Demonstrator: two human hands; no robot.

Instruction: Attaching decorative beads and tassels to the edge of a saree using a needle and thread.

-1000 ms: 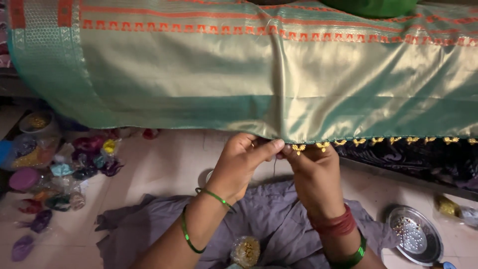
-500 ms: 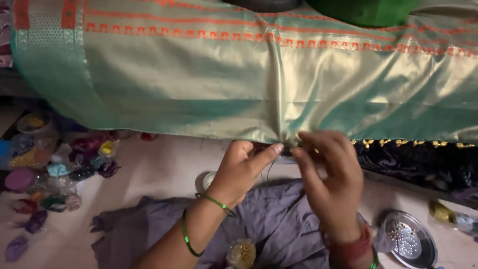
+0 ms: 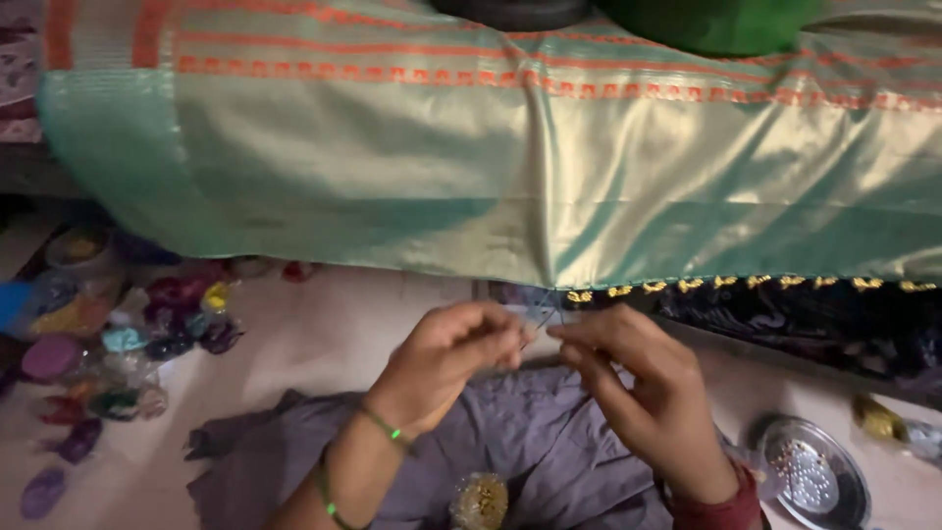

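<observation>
Nearest the camera, a small gold spool lies on the grey cloth spread over the floor. Just beyond it the left hand and right hand meet, fingertips pinched together around a fine thread or needle; it is too thin and blurred to tell which. Both hands sit just below the hem of the green silk cloth, whose long edge runs left to right. The row of gold tassels on that hem begins directly above the right hand, the nearer of the two, and continues rightward. A round steel plate lies right of the hands; coloured thread spools cluster far left.
</observation>
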